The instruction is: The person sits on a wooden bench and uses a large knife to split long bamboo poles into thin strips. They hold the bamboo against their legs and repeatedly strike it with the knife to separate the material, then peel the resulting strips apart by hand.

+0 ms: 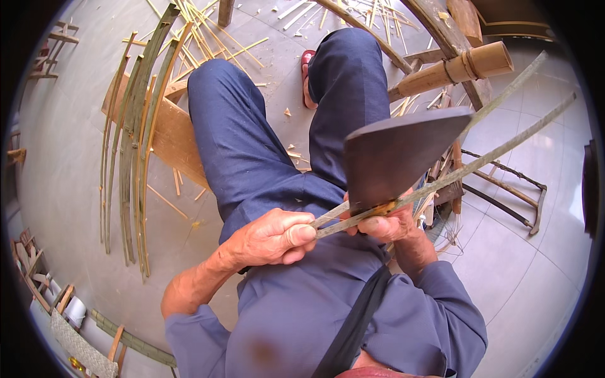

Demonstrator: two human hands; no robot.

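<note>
My left hand (279, 238) pinches the near ends of two narrow bamboo strips (491, 150) between thumb and fingers. From there the strips spread apart and run past my right hand to the upper right. A broad, dark-bladed cleaver (401, 153) stands between them, its lower end close to my right hand (390, 224). That hand is closed around the cleaver's lower end, its thumb lying along the nearer strip. The handle and most of the right fingers are hidden behind the strip and blade.
Several split bamboo lengths (137, 123) lie across a wooden bench (175, 139) by my left thigh. Thin bamboo slivers (203, 28) litter the tiled floor ahead. At the right stand a wooden frame with a bamboo tube (453, 68) lashed to it and a frame saw (513, 189).
</note>
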